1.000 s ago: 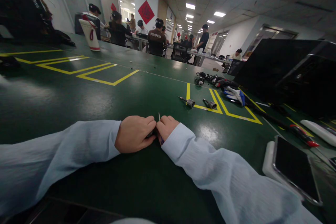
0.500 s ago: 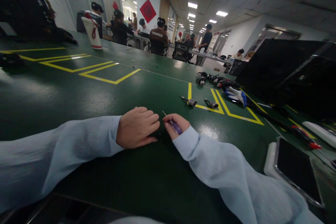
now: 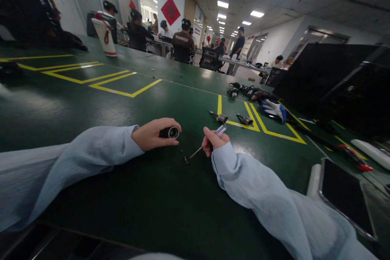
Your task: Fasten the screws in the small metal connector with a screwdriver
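Observation:
My left hand (image 3: 150, 133) is curled around a short dark cylinder (image 3: 173, 132), whose open end with a bright metal ring faces me. My right hand (image 3: 214, 140) grips a screwdriver (image 3: 221, 130) by its clear purplish handle. Its thin shaft slants down to the left, the tip beside a few tiny dark ring-like parts (image 3: 186, 160) on the green table (image 3: 146, 207). Beyond my right hand lie two metal cup-shaped pieces with thin shanks, one on the left (image 3: 222, 118) and one on the right (image 3: 245, 120).
A phone (image 3: 345, 195) lies at the right, with a red-and-black tool (image 3: 355, 158) behind it. Blue-white gloves (image 3: 272, 109) and dark metal parts (image 3: 234, 92) sit farther back. A paper cup (image 3: 105, 36) stands far left. Several people work at other tables.
My left hand has turned, bringing the cylinder's ringed end into view. My right hand has moved right and swung the screwdriver so its tip points down; the tiny parts now show.

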Demonstrator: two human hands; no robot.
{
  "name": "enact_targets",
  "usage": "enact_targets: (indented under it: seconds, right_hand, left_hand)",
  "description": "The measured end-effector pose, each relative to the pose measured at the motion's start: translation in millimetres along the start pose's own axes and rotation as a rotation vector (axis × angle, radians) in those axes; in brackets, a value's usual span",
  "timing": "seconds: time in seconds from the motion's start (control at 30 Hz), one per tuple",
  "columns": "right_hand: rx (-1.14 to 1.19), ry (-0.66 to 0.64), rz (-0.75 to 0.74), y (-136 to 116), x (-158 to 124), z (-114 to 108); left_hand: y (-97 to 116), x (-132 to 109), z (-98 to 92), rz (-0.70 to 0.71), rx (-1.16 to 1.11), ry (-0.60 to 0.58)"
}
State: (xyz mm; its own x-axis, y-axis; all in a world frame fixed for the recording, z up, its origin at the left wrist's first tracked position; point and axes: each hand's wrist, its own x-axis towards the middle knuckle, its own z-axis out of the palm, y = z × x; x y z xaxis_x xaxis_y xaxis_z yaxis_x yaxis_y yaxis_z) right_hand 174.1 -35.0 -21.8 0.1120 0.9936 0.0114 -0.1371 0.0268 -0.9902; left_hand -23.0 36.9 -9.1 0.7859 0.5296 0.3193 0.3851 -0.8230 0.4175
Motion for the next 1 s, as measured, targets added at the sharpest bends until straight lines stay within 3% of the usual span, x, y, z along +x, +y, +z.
enact_targets:
  seconds: [0.17,0.33,0.43,0.53,0.63,0.77,1.0]
  right_hand:
    - [-0.032,-0.085,-0.015,2,-4,4]
    - [-0.169,-0.119,-0.066,-1,-11,8]
    - [-0.354,-0.124,-0.172,-3,-18,11]
    - [-0.482,-0.119,-0.281,-1,-24,13]
    - [-0.404,-0.107,-0.276,3,-26,13]
    - [-0.168,-0.123,-0.264,7,-25,10]
    - [-0.096,-0.121,-0.483,5,-26,7]
  left_hand:
    - [2,0,-2.2,0.018,0.09,0.069]
    - [2,-4,2.5,-0.07,-0.006,0.074]
    - [-2,-5,8.8,-0.154,-0.146,0.12]
    - [-7,-2,14.0,-0.265,-0.435,0.18]
    - [-9,3,15.0,-0.41,-0.69,0.25]
    - [-2,7,11.4,-0.555,-0.851,0.284]
    - [30,-5,7.9,-0.733,-0.984,0.237]
